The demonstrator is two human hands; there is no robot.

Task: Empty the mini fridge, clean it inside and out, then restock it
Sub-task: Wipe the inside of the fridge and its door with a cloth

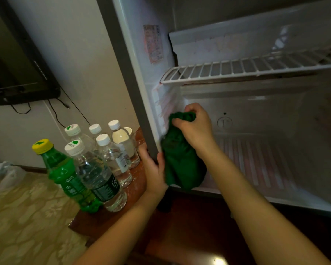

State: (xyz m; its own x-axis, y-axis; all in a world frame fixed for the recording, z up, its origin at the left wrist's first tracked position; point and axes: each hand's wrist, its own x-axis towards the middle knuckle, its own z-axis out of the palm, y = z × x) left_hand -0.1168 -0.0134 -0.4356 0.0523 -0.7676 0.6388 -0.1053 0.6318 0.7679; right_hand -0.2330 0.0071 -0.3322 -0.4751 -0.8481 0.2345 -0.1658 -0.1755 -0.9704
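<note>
Two hands: right hand (196,129) grips cloth (180,165) (left hand (153,167), fridge edge (122,69)).

sticker (153,44) text: unreadable | fridge (256,104) right side: cut off | television (13,73): cropped left

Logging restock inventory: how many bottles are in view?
6, clustered on the wooden table left of the fridge: one green soda bottle in front, two water bottles beside it, three more behind. Others may be hidden behind them.
</note>
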